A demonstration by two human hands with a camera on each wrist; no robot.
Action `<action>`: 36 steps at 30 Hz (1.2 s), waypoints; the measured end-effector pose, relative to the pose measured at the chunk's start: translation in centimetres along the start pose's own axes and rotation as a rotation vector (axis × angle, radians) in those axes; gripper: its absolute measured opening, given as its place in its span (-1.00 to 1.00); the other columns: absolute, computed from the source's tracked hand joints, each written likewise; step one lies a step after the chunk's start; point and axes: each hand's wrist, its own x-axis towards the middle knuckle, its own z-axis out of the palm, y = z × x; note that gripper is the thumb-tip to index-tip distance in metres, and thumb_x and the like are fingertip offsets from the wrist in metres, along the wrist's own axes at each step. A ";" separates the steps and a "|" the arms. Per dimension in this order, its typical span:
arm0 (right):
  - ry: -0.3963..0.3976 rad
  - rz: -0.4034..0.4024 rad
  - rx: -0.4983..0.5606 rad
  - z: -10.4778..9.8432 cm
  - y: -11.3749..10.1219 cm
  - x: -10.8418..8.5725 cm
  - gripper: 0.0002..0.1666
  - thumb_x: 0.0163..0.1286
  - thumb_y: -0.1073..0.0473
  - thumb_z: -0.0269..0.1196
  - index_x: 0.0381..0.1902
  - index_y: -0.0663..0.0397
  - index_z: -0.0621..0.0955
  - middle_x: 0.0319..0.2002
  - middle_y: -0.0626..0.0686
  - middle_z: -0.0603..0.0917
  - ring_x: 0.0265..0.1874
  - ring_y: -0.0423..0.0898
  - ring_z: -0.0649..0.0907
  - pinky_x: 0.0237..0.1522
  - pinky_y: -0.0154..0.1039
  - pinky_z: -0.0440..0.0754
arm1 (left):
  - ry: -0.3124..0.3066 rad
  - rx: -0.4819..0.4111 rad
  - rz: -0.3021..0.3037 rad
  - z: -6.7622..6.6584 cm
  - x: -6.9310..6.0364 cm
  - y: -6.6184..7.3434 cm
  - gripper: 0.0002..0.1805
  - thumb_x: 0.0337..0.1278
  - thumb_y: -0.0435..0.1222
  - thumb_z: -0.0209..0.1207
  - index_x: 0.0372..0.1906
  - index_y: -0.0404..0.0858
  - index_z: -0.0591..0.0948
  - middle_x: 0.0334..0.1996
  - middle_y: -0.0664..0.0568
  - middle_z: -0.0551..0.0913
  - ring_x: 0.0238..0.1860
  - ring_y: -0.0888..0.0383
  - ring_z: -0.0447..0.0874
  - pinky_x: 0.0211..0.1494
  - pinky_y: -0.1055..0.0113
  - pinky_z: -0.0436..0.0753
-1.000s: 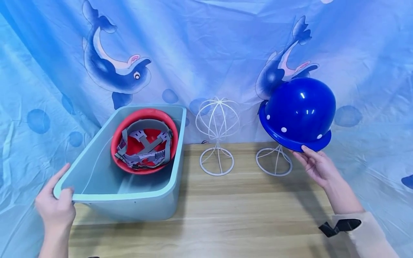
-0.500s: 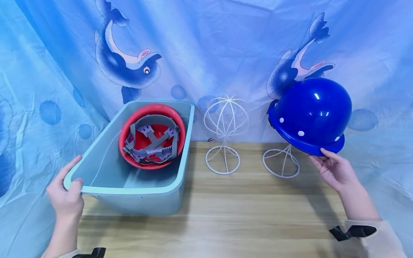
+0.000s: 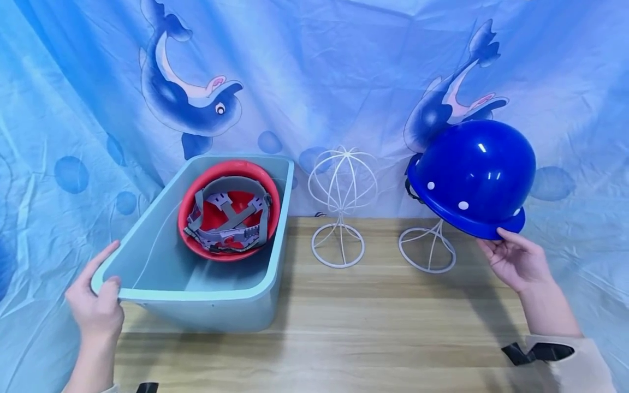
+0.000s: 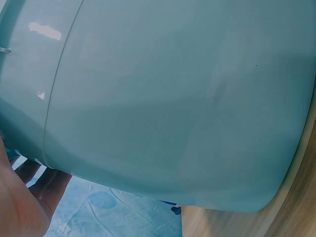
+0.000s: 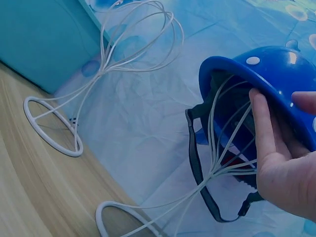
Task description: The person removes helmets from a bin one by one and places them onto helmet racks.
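A blue hard hat (image 3: 476, 169) sits tilted over the top of the right white wire stand (image 3: 427, 251). My right hand (image 3: 521, 262) pinches its near brim, thumb on the outside and fingers underneath. In the right wrist view, the stand's wires reach up inside the hard hat (image 5: 276, 64), and a dark chin strap (image 5: 195, 163) hangs below. At the left, my left hand (image 3: 95, 300) grips the near left corner of a light teal plastic bin (image 3: 196, 295). Inside that bin lies a red hard hat (image 3: 228, 166), upside down, its grey harness facing up.
Another white wire stand (image 3: 339, 218) stands bare between the bin and the blue hard hat. Everything rests on a wood-grain table (image 3: 373, 327). Behind it hangs a blue curtain (image 3: 314, 71) printed with dolphins.
The head view has shifted, moving the scene slightly rightward. The blue hard hat and right hand have moved a little right relative to the stand. The left hand keeps its grip on the bin.
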 end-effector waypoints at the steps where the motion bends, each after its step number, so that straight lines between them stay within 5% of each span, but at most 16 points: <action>1: -0.037 0.012 0.013 -0.2 0.1 0.1 -0.32 0.63 0.38 -0.49 0.47 0.24 0.40 0.29 0.44 0.64 0.31 0.33 0.67 0.41 0.11 0.58 | 0.005 -0.004 -0.001 -0.1 0.0 0.0 -0.34 -0.01 -0.53 -0.12 0.21 -0.37 0.74 -0.91 0.30 0.10 -0.83 0.38 -0.10 -0.70 0.44 -0.08; 8: -0.317 0.163 -0.041 -1.2 1.1 0.1 -0.17 0.54 0.40 -0.68 0.62 0.31 0.20 0.51 0.47 0.39 0.54 0.34 0.43 0.61 0.06 0.32 | -0.012 0.015 -0.005 -0.4 -0.2 -0.1 -0.33 0.02 -0.53 -0.11 0.23 -0.31 0.74 -0.92 0.30 0.09 -0.84 0.39 -0.12 -0.73 0.45 -0.07; 16: -0.462 0.278 -0.129 -0.7 3.8 2.2 -0.26 0.56 0.46 -0.61 0.60 0.58 0.12 0.56 0.49 0.30 0.59 0.34 0.34 0.65 0.06 0.22 | -0.009 0.001 0.012 -0.3 -0.2 -0.3 -0.35 0.03 -0.52 -0.09 0.23 -0.34 0.74 -0.91 0.28 0.09 -0.83 0.39 -0.11 -0.71 0.47 -0.06; 22: -0.519 0.355 -0.288 2.2 6.7 4.8 -0.26 0.54 0.48 -0.56 0.58 0.56 0.17 0.55 0.40 0.38 0.56 0.24 0.43 0.62 0.01 0.30 | -0.007 0.007 0.012 -0.3 0.0 -0.2 -0.34 0.02 -0.50 -0.09 0.23 -0.29 0.75 -0.91 0.31 0.10 -0.83 0.41 -0.11 -0.72 0.46 -0.07; 26: -0.566 0.342 -0.419 5.4 8.7 6.9 -0.26 0.48 0.58 -0.51 0.53 0.59 0.25 0.47 0.37 0.50 0.48 0.19 0.54 0.55 -0.04 0.43 | 0.002 0.008 0.025 -0.2 0.2 -0.1 -0.36 0.01 -0.49 -0.08 0.21 -0.33 0.75 -0.91 0.30 0.09 -0.83 0.40 -0.13 -0.72 0.46 -0.08; 36: -0.569 0.222 -0.916 10.7 13.0 12.0 -0.41 0.50 0.54 -0.09 0.35 0.20 0.60 0.23 0.02 0.76 0.22 -0.06 0.76 0.27 -0.14 0.70 | -0.004 0.029 0.014 -0.3 0.1 -0.1 -0.37 0.02 -0.51 -0.07 0.21 -0.34 0.75 -0.88 0.33 0.14 -0.84 0.39 -0.13 -0.75 0.44 -0.06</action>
